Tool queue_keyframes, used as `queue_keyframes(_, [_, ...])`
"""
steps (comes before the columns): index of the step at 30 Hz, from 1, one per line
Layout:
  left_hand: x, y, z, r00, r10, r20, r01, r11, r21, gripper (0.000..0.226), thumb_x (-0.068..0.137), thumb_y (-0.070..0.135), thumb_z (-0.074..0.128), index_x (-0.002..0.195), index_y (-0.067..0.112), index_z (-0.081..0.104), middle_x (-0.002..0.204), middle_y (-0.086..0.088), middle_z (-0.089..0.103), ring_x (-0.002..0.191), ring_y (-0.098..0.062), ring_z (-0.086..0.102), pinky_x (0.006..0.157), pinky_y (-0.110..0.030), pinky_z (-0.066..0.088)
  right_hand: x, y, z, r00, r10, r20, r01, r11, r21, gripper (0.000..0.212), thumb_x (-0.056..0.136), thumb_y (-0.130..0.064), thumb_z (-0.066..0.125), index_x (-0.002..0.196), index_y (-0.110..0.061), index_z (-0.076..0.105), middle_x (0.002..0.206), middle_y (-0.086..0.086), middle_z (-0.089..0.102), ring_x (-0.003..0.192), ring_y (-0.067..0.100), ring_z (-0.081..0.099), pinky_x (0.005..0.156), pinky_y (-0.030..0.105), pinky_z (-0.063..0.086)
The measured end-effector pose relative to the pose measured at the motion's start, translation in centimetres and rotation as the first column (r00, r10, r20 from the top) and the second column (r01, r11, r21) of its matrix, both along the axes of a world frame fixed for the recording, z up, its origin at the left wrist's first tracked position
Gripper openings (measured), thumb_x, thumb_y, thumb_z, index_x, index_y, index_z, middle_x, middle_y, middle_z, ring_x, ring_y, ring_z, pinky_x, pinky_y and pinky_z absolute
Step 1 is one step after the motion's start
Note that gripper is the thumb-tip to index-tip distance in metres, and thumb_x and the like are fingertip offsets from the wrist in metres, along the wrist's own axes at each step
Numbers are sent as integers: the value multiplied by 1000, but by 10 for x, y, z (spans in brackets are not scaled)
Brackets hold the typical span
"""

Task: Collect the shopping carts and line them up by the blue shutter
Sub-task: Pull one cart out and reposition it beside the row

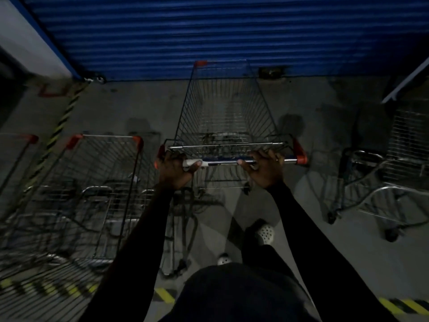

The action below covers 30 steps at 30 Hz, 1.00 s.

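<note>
A wire shopping cart [226,108] with red corner caps stands in front of me, its nose close to the blue shutter [209,31]. My left hand [175,169] grips the left end of the cart's handle bar [222,161]. My right hand [264,167] grips the same bar further right. To the left stand two more carts: one [102,182] right beside mine and another [16,163] cut off by the frame's left edge. A further cart [394,173] stands apart at the right, turned at an angle.
Grey concrete floor [139,108] with yellow-black hazard stripes [58,129] on the left and along the bottom. A white wall edge [30,43] meets the shutter's left side. My feet in white perforated shoes [264,233] are behind the cart. The scene is dim.
</note>
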<state>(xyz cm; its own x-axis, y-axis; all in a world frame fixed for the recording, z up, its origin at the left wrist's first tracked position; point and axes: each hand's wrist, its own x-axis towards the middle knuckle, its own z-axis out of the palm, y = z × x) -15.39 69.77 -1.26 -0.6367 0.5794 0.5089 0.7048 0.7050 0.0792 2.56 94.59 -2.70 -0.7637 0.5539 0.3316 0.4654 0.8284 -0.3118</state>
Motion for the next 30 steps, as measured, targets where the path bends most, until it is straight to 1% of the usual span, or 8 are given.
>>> queue_keyframes(3, [19, -29, 1, 1000, -19, -1, 19, 999, 34, 57, 89, 66, 58, 73, 12, 68, 76, -6, 70, 89, -30, 69, 112, -55, 39, 20, -28, 1, 1000, 15, 22, -14, 999, -29, 60, 91, -79, 43, 99, -28, 72, 103, -8, 71, 109, 26, 61, 98, 43, 31])
queue_keyframes(6, [38, -53, -3, 1000, -1, 27, 0, 1000, 10, 59, 90, 68, 53, 72, 14, 68, 75, -5, 69, 86, -29, 69, 114, -54, 36, 42, -53, 3, 999, 33, 33, -32, 999, -44, 55, 91, -77, 46, 97, -28, 71, 100, -9, 69, 109, 25, 60, 99, 42, 28])
queue_keyframes(12, [87, -93, -2, 997, 43, 61, -42, 999, -23, 60, 86, 71, 52, 73, 15, 69, 74, -4, 69, 85, -26, 69, 115, -53, 35, 87, -92, 8, 999, 42, 30, -43, 999, 8, 57, 92, -77, 45, 95, -27, 72, 97, -8, 71, 106, 23, 62, 98, 39, 29])
queue_keyframes(16, [128, -123, -2, 987, 83, 139, -83, 996, -6, 69, 84, 77, 48, 78, 13, 74, 79, -5, 72, 95, -26, 70, 121, -46, 22, 123, -121, 9, 999, 47, 12, -47, 998, 48, 54, 90, -75, 51, 91, -25, 73, 91, -5, 71, 100, 23, 64, 94, 40, 33])
queue_keyframes(18, [156, -139, 5, 991, 101, 82, -105, 994, 39, 67, 82, 73, 51, 75, 11, 75, 75, -6, 72, 93, -28, 69, 117, -45, 27, 143, -137, 8, 999, 52, -3, -51, 998, 39, 53, 90, -74, 52, 92, -25, 73, 91, -5, 71, 100, 23, 65, 94, 39, 32])
queue_keyframes(21, [195, -161, 11, 989, 145, -20, -142, 985, 103, 64, 79, 71, 51, 70, 13, 76, 73, -7, 72, 103, -26, 53, 107, -42, 30, 176, -163, 6, 998, 52, -19, -52, 999, 9, 55, 90, -75, 49, 96, -27, 74, 95, -7, 71, 103, 22, 64, 96, 38, 28])
queue_keyframes(27, [247, -206, 3, 985, 161, -56, -155, 983, 93, 59, 79, 72, 51, 76, 21, 79, 79, -1, 75, 118, -25, 44, 108, -40, 25, 234, -207, 8, 997, 64, -37, -65, 998, -18, 54, 91, -75, 49, 99, -27, 73, 98, -8, 70, 106, 19, 58, 97, 39, 28])
queue_keyframes(30, [269, -217, 9, 988, 140, -61, -133, 985, 110, 61, 80, 70, 49, 73, 17, 78, 78, -4, 74, 115, -26, 42, 107, -43, 25, 254, -219, 11, 998, 64, -22, -65, 998, -13, 57, 91, -76, 46, 100, -27, 74, 100, -7, 72, 108, 21, 59, 98, 39, 26])
